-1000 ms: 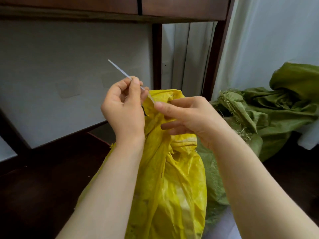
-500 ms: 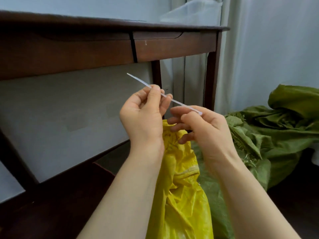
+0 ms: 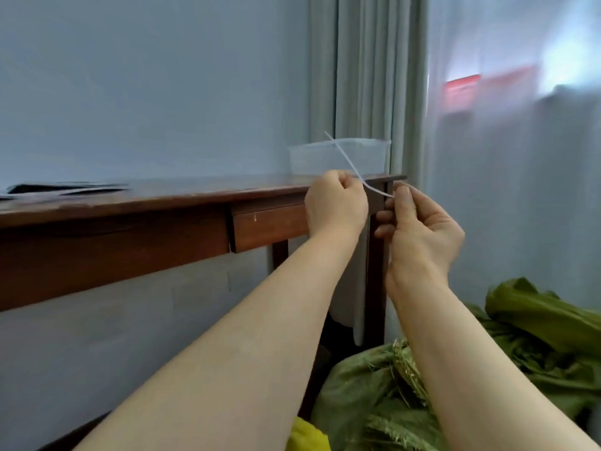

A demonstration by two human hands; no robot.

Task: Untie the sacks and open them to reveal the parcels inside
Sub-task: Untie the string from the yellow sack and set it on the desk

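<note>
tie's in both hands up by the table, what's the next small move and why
Probably drop the white tie into the clear container on the table: left hand and right hand hold it just before that tub, apart from the yellow sack below, which needs opening.

Cut off at the bottom edge and covered by the left forearm: yellow sack (image 3: pixel 307 437), only a corner showing. Partly behind the right forearm, cropped right and below: green sacks (image 3: pixel 367 395). Hidden inside the curled left grip (image 3: pixel 335 203): the middle of the white tie (image 3: pixel 349 161). Blurred on the surface (image 3: pixel 162 196) and cropped at the picture's left: dark flat things (image 3: pixel 65 190). Smeared beyond reading behind the sheer curtain (image 3: pixel 520 190): red patch (image 3: pixel 461 89).
</note>
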